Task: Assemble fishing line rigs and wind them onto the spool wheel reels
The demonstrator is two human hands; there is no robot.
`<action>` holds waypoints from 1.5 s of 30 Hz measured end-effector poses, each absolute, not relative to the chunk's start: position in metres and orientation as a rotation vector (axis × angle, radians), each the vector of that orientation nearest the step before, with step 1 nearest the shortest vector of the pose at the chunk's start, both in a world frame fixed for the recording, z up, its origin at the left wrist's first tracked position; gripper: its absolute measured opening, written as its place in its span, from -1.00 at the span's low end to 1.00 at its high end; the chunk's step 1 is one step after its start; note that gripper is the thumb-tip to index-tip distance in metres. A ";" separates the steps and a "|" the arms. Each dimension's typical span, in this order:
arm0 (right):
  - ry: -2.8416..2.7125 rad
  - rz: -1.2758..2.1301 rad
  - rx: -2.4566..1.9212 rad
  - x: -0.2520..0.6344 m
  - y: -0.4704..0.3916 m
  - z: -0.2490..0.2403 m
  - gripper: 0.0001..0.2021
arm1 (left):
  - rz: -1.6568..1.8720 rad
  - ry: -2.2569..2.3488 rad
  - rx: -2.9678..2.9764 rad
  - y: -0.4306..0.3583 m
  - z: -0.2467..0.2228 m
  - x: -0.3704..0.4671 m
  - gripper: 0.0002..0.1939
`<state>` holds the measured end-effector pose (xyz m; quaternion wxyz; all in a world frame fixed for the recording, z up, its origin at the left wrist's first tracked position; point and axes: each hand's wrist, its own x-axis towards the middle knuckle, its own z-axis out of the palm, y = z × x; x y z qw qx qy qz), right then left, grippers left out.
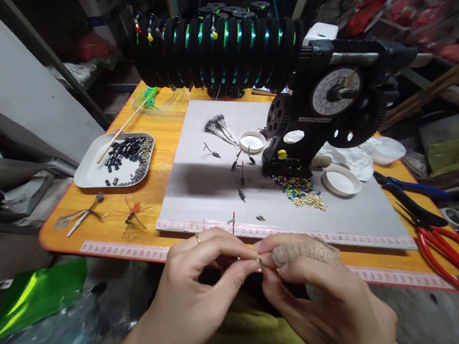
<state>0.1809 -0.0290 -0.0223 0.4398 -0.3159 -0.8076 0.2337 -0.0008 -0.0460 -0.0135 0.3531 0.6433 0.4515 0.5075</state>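
My left hand (pixel 204 283), with a ring on one finger, is closed in a pinch at the table's front edge. Its fingertips meet those of my right hand (pixel 330 308), which is pinched as well. A tiny pale thing sits between the fingertips, too small to name. One finger of my right hand is wrapped in beige tape (pixel 307 254). Just beyond my hands, a small dark piece with a red tip (pixel 233 221) lies by the pink measuring tape (pixel 285 231). Small black cylinders on short wires (pixel 242 194) and tiny dark bits (pixel 261 218) lie on the grey board (pixel 198 207).
A black winding machine with a dial (pixel 336 90) and line-wound spools (pixel 217 49) overhangs the board. Colored beads (pixel 296 186) and golden pieces (pixel 310 200) lie below it. At left is a white tray (pixel 82 173) of black cylinders; at right, red-handled scissors (pixel 453 260) and pliers (pixel 414 202).
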 end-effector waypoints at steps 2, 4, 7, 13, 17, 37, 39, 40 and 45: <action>-1.976 0.596 -0.779 0.179 -0.029 -0.020 -0.70 | 1.310 1.145 1.640 -0.046 -0.014 -0.001 -0.90; -1.952 0.620 -0.781 0.179 -0.029 -0.020 -0.70 | 1.285 1.125 1.599 -0.045 -0.014 -0.002 -0.90; -1.875 0.613 -0.814 0.178 -0.031 -0.019 -0.64 | 1.255 1.101 1.420 -0.043 -0.015 -0.002 -0.92; -1.955 0.573 -0.916 0.165 -0.029 -0.009 -0.76 | 1.317 0.959 1.110 -0.039 -0.017 -0.001 -0.91; -1.936 0.424 -0.885 0.157 -0.025 -0.009 -0.82 | 1.283 1.016 1.079 -0.043 -0.015 -0.001 -0.92; -2.063 0.821 -0.832 0.168 -0.018 -0.003 -0.84 | 1.456 1.081 2.300 -0.043 -0.024 -0.014 -0.78; -2.099 0.813 -0.809 0.169 -0.017 -0.004 -0.84 | 1.385 1.072 2.335 -0.041 -0.022 -0.015 -0.85; -2.120 0.774 -0.796 0.169 -0.017 -0.004 -0.84 | 1.360 1.099 2.291 -0.040 -0.021 -0.015 -0.88; -2.192 0.432 -0.754 0.165 -0.016 -0.008 -0.84 | 1.227 1.145 1.507 -0.039 -0.015 -0.008 -0.90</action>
